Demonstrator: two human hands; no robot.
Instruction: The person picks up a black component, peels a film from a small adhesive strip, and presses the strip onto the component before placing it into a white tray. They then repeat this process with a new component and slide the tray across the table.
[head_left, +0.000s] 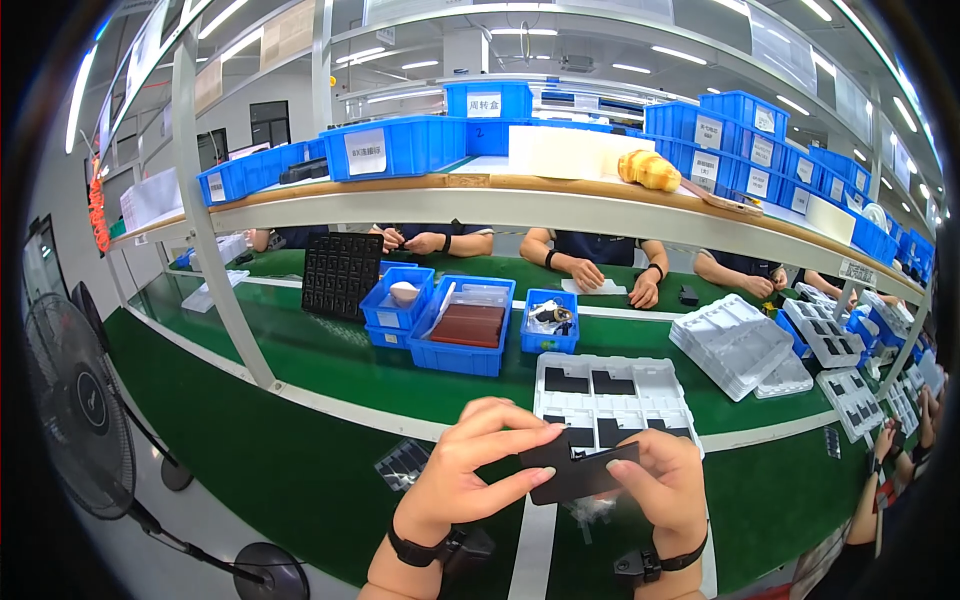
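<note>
My left hand (462, 470) & right hand (667, 480) both pinch one flat black part (578, 470), fingers closed on its edges, held mid-air just above the white compartment tray (655, 385) on the green belt (300, 460).

Your bench (300, 470) is a green belt with white edge strips. On it, right before you, lies a white tray (612, 395) with dark parts in some pockets. Beyond it stand three blue bins (462, 328) (one holds a brown slab) and a black tray (340, 275) propped upright. To your right sit stacked white trays (735, 345). A small dark grid piece (402, 462) lies near your left.
</note>
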